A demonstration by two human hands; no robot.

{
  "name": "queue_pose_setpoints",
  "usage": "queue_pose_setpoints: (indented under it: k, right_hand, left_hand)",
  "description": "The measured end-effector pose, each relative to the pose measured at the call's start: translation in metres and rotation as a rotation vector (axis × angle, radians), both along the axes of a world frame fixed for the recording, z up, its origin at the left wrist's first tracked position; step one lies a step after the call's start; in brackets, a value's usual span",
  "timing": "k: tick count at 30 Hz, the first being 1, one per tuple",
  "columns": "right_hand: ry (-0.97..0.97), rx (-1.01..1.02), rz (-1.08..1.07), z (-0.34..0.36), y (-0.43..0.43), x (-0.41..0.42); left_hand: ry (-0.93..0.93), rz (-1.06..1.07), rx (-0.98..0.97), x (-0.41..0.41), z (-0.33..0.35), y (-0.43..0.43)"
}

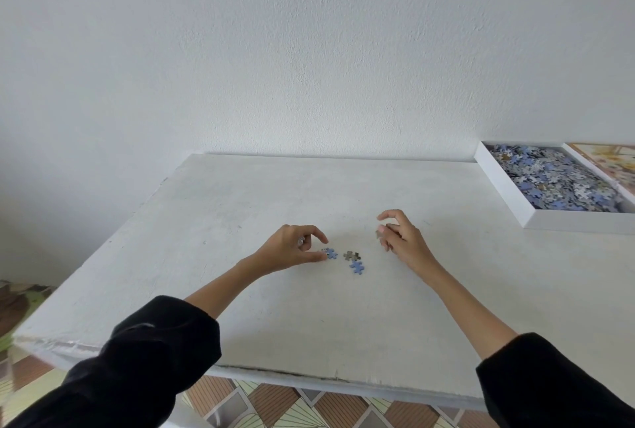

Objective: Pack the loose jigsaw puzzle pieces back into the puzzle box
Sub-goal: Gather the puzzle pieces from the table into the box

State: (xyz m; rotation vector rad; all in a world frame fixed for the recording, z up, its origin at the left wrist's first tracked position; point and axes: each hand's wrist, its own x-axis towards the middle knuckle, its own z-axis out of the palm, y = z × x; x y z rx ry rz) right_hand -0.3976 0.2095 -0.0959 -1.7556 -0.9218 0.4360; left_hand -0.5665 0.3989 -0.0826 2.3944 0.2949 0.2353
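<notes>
No legible text, labels or numbers; print on sheet (pixel 615 163) right of puzzle box (pixel 508 194) too blurred to read.

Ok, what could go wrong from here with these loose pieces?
The left hand holds a speckled piece while its thumb touches a blue piece, so one may slip. The box sits far right, so the grey piece in the right hand could drop on the way.
</notes>
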Motion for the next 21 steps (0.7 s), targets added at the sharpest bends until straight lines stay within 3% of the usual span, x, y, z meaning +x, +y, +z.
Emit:
queue_pose_setpoints:
  k: [3,5,10,19,21]
  right_hand:
    - [0.379,0.163,0.037,0.001,-0.003,-0.005]
    - [0.444,0.198,0.048,0.000,-0.005,-0.006]
    - [0.451,0.193,-0.038,0.000,-0.002,-0.009]
    - [0.263,0.076,-0.039,-0.004,-0.001,-0.017]
    - [0.236,0.060,-0.045,-0.003,-0.001,-0.017]
  left_hand:
    - [0.010,-0.002,0.002,-0.002,-0.002,0.001]
    - [0.013,0.001,0.007,-0.003,-0.004,0.002]
    - [0.018,0.019,0.025,-0.002,-0.008,0.004]
    - [0.162,0.020,0.024,0.002,-0.001,-0.002]
    - [0.149,0.041,-0.089,0.001,0.003,-0.007]
